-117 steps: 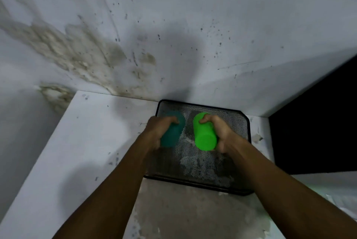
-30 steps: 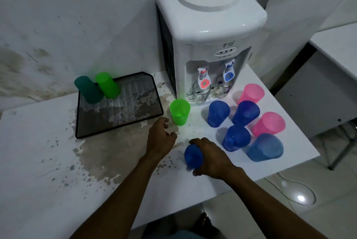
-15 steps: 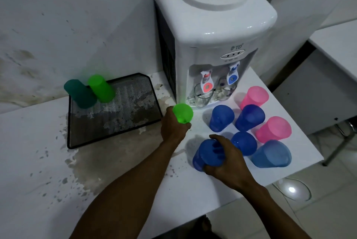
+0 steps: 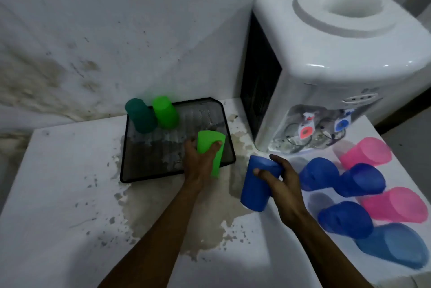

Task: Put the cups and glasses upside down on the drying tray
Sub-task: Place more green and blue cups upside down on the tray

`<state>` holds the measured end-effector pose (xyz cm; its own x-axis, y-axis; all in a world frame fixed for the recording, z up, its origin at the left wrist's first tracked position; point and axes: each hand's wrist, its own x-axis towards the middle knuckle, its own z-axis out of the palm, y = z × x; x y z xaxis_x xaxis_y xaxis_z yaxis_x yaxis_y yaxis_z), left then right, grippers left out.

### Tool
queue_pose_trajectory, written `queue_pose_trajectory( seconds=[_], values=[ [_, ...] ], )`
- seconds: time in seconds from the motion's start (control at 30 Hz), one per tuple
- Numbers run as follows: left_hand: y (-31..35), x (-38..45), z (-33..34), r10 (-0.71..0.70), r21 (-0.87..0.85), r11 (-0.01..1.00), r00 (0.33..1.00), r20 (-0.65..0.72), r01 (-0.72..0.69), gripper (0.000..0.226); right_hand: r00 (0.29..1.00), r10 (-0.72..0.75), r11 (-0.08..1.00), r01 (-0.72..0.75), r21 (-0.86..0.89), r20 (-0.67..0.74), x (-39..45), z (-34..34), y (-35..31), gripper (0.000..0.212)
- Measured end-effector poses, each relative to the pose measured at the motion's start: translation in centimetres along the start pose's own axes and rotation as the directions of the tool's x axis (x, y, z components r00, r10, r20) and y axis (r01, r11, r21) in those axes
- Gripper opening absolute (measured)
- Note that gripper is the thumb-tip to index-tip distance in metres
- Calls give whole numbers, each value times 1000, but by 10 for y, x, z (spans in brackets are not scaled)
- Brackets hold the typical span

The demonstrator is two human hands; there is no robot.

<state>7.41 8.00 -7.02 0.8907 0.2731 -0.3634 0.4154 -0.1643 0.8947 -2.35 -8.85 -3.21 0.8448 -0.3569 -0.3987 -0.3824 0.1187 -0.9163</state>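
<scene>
A black mesh drying tray (image 4: pixel 149 166) lies on the white table by the wall. Upside down at its far left corner stand a dark teal cup (image 4: pixel 140 115) and a bright green cup (image 4: pixel 165 112). My left hand (image 4: pixel 198 166) grips another bright green cup (image 4: pixel 211 148) over the tray's near right corner, its wide rim tilted up and away. My right hand (image 4: pixel 278 178) holds a blue cup (image 4: pixel 257 185) in the air right of the tray, tilted with its rim toward me. Several blue cups (image 4: pixel 319 174) and pink cups (image 4: pixel 366 152) stand on the table at the right.
A white water dispenser (image 4: pixel 333 66) stands right of the tray, with glasses (image 4: pixel 296 138) under its red and blue taps. The stained wall rises just behind the tray. A worn, flaking patch (image 4: pixel 186 213) marks the table's middle. The table's right edge runs past the pink cups.
Both hands have lifted their cups off the table and moved left; the green cup is now over the tray's near right corner and the blue cup follows beside it. My view swung left.
</scene>
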Motion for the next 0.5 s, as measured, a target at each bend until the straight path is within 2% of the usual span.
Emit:
queue_pose_trajectory(
  seconds=[0.07, 0.13, 0.23, 0.3, 0.37, 0.5],
  values=[
    [2, 27, -22, -186, -104, 978, 982, -42, 180, 67, 995, 101, 993, -101, 68, 2, 20, 25, -5, 56],
    [5, 46, -42, -327, -164, 931, 945, 18, 326, 59, 980, 201, 976, -200, 85, -6, 42, 49, -9, 56],
    [10, 64, -65, -431, -97, 892, 896, 107, 441, 49, 950, 311, 947, -310, 86, 11, 75, 84, -10, 51],
    [10, 76, -77, -435, -25, 899, 897, 86, 438, 34, 927, 370, 923, -375, 84, 66, 97, 107, -9, 50],
    [11, 82, -87, -398, 75, 917, 915, 67, 393, 39, 905, 403, 909, -413, 61, 135, 106, 122, -14, 53],
    [14, 97, -112, -155, 321, 931, 985, -77, 172, 46, 925, 345, 938, -337, -79, 157, 136, 157, -21, 75]
  ],
)
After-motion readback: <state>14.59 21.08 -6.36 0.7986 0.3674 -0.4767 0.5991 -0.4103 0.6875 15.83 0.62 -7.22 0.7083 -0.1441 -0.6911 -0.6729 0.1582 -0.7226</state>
